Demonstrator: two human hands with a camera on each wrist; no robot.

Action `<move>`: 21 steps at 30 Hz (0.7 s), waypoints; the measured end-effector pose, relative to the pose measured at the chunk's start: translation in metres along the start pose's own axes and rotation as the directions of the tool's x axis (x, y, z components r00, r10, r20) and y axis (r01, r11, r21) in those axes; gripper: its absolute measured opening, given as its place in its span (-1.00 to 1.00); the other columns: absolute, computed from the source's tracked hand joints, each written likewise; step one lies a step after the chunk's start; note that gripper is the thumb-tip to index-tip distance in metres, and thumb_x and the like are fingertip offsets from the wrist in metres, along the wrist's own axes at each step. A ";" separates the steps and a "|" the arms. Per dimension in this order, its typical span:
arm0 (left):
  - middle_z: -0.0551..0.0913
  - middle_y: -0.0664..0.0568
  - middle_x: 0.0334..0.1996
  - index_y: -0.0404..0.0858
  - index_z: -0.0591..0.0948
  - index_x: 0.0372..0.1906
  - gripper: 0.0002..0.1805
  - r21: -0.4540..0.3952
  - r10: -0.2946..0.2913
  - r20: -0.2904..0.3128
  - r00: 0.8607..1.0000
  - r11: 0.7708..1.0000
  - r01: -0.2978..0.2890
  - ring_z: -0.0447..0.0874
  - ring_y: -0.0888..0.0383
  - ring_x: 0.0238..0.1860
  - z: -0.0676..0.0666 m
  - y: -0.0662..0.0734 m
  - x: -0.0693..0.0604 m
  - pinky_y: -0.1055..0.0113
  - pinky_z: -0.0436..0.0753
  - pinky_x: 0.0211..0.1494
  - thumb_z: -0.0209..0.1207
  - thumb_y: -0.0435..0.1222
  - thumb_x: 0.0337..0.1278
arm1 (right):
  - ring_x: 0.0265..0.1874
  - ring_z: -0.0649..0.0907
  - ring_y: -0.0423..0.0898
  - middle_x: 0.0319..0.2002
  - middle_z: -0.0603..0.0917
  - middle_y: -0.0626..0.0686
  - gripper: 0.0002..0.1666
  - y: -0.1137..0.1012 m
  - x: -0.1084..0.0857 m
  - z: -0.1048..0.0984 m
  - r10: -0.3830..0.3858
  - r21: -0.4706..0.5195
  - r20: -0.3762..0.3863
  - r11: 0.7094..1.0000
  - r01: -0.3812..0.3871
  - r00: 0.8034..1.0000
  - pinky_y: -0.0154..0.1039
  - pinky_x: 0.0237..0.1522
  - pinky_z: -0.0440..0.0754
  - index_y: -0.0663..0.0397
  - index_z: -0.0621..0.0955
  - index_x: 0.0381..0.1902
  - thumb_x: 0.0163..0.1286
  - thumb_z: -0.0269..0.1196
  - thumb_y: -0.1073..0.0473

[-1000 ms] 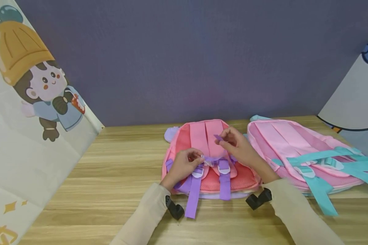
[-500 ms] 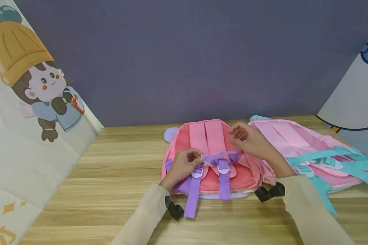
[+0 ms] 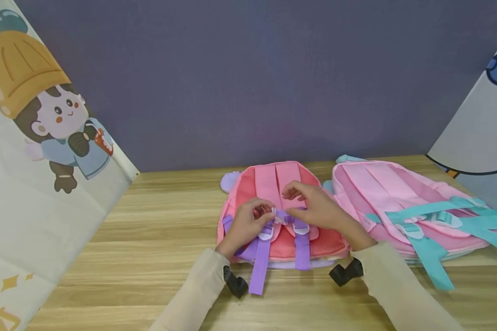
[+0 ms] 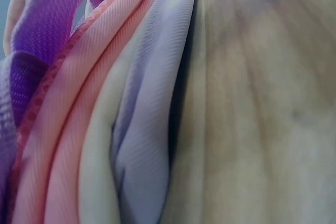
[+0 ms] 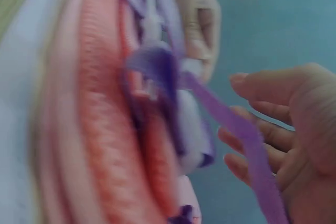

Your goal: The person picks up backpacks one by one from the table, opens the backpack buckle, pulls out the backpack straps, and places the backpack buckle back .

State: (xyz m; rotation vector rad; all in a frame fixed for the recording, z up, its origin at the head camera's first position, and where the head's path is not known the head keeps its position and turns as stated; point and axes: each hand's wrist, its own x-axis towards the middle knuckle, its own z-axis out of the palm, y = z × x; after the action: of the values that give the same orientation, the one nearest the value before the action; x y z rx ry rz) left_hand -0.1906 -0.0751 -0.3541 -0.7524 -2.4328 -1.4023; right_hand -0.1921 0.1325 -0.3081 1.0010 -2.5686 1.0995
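A coral-pink backpack (image 3: 325, 241) with purple straps lies back side up on the table. My left hand (image 3: 246, 225) pinches a whitish buckle (image 3: 280, 218) between thumb and fingers, over the shoulder pads. Just right of it is my right hand (image 3: 319, 207), thumb and fingers spread apart above the backpack. In the right wrist view, a loose purple strap (image 5: 223, 111) runs from the buckle past the right hand's parted fingers, which do not close on it. The left wrist view has the backpack's layered edge (image 4: 65, 129) and purple webbing (image 4: 50, 19), with the left fingers mostly hidden.
A light pink backpack (image 3: 381, 184) with teal straps (image 3: 430, 257) lies close on the right. The wooden table (image 3: 149, 239) extends to the left and front. A dark grey panel (image 3: 248, 82) stands behind, with a printed cartoon sheet (image 3: 8, 184) at left.
My right hand first held the purple strap's end, then let go and swung right; now it is back left, nearer the buckle. The left hand has stayed in place.
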 end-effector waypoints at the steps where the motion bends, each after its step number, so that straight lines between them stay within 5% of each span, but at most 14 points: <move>1: 0.61 -0.03 -0.37 -0.30 0.66 -0.20 -0.85 0.001 0.003 -0.001 1.000 1.000 -0.003 0.46 0.25 -0.38 0.000 0.000 0.000 0.47 0.47 -0.29 0.26 -0.37 0.12 | -0.08 0.64 0.10 -0.13 0.65 0.15 -0.59 0.000 0.000 0.003 0.003 0.003 0.018 1.000 -0.003 1.000 0.07 0.03 0.55 0.20 0.50 -0.06 0.15 0.37 0.27; 10: 0.60 0.02 -0.38 -0.25 0.69 -0.17 -0.82 0.011 0.037 -0.026 0.999 0.999 -0.036 0.44 0.27 -0.40 0.001 0.004 0.000 0.49 0.43 -0.33 0.28 -0.34 0.11 | -0.19 0.69 -0.07 -0.27 0.69 -0.03 -0.52 0.001 0.001 0.018 -0.010 0.003 0.018 1.000 0.010 1.000 -0.05 -0.04 0.61 0.10 0.50 -0.05 0.08 0.44 0.22; 21: 0.62 0.01 -0.35 -0.24 0.67 -0.12 -0.80 -0.015 0.093 -0.063 0.994 0.995 -0.094 0.46 0.24 -0.33 0.001 0.010 0.000 0.49 0.38 -0.37 0.27 -0.36 0.12 | -0.17 0.71 -0.07 -0.24 0.70 0.00 -0.58 -0.003 0.001 0.018 -0.009 0.022 -0.020 1.000 0.010 1.000 -0.06 -0.02 0.62 0.06 0.52 -0.08 0.11 0.42 0.24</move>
State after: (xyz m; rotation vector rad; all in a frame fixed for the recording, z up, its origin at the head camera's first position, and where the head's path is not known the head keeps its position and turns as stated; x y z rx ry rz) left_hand -0.1849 -0.0700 -0.3476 -0.8036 -2.3103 -1.3930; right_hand -0.1891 0.1183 -0.3191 1.0010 -2.5393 1.1318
